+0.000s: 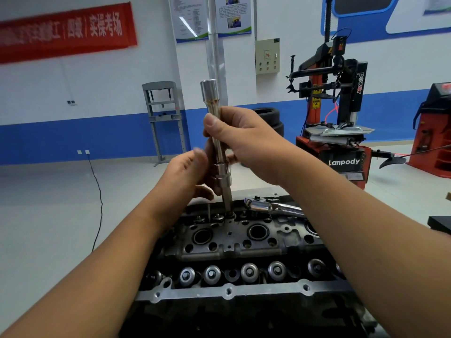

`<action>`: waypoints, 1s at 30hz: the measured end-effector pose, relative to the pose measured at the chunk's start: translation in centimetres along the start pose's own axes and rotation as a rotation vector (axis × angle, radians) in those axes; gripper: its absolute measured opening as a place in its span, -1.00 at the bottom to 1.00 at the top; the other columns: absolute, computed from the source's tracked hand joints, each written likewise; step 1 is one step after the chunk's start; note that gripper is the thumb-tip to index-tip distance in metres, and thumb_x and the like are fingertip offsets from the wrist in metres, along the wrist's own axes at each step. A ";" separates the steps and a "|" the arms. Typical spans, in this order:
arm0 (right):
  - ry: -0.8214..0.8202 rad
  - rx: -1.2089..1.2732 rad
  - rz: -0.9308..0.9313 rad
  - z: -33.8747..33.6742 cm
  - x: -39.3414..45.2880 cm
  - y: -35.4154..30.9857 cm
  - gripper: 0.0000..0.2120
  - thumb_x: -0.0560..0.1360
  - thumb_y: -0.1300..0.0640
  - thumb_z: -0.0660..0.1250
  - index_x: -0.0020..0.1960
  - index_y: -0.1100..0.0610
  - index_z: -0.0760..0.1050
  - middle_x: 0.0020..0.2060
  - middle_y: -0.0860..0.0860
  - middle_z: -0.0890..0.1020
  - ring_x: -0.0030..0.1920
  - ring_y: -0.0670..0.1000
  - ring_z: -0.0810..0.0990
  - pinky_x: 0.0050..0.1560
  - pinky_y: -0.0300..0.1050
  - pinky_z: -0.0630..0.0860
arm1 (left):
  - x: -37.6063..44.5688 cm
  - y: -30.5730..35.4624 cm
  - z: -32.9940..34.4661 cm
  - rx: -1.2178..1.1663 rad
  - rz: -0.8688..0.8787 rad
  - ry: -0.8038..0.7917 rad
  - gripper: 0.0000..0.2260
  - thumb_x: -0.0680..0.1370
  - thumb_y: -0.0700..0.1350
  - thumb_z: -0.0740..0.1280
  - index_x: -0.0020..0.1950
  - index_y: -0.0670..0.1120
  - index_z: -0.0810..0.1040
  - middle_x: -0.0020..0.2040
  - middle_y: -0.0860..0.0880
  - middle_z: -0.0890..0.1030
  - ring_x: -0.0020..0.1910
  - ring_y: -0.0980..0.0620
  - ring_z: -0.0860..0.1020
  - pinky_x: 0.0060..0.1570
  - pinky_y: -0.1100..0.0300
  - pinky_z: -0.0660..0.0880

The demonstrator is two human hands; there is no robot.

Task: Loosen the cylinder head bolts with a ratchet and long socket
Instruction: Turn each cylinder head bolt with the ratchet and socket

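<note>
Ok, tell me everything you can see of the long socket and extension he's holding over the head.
The long socket and extension is a bright, chrome-looking steel shaft, standing nearly upright, tilted slightly. Its wider cylindrical end points up; stepped collars sit low on it, below which a thinner shaft drops into a bolt recess on the cylinder head. The right hand grips the upper shaft; the left hand holds it near the collars. The ratchet lies apart on the head.

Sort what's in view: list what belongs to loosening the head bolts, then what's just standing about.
For the job:
- long socket and extension, upright, lower end at a bolt hole
- right hand gripping the shaft
- left hand at the lower joint
- ratchet lying on the head
- cylinder head

Standing about:
- tyre changer
- stacked tyres
- grey press frame
- red banner
</note>
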State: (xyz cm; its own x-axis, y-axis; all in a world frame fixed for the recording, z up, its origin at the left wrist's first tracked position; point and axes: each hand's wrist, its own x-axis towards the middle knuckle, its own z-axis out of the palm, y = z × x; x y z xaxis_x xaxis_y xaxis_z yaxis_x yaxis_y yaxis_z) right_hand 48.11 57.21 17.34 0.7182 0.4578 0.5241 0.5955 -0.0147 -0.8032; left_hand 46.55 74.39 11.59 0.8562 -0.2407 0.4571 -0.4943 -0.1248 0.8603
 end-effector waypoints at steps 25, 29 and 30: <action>0.171 0.220 -0.049 -0.1 0.5 0.4 -0.73 0.73 0.03 0.20 -0.02 0.22 0.43 -0.40 0.13 0.51 -0.46 0.11 0.49 -0.41 -0.06 0.51 | 0.1 -0.4 -0.5 0.589 -0.031 -0.361 -0.68 0.52 -0.34 0.51 0.06 0.09 0.76 0.19 0.12 0.59 0.13 -0.11 0.61 0.18 -0.07 0.56; 0.219 0.224 -0.042 0.0 0.5 0.4 -0.71 0.72 0.03 0.21 -0.04 0.23 0.43 -0.41 0.13 0.49 -0.47 0.10 0.48 -0.42 -0.06 0.51 | 0.1 -0.4 -0.4 0.713 0.001 -0.404 -0.68 0.55 -0.32 0.50 0.13 0.10 0.76 0.28 0.09 0.53 0.18 -0.04 0.57 0.15 0.00 0.55; 0.230 0.225 -0.041 0.0 0.5 0.4 -0.71 0.72 0.03 0.21 -0.05 0.22 0.43 -0.41 0.13 0.50 -0.48 0.10 0.48 -0.42 -0.07 0.51 | 0.1 -0.3 -0.3 0.718 0.009 -0.407 -0.66 0.55 -0.31 0.49 0.10 0.14 0.75 0.28 0.09 0.52 0.18 0.00 0.56 0.14 0.04 0.55</action>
State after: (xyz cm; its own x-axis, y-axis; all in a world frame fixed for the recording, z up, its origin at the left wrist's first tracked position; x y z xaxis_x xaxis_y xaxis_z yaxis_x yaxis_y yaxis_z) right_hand 48.71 57.40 17.31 0.7731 0.2405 0.5869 0.5494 0.2086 -0.8091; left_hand 46.85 74.70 11.40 0.7985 -0.5576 0.2269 -0.5948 -0.6730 0.4396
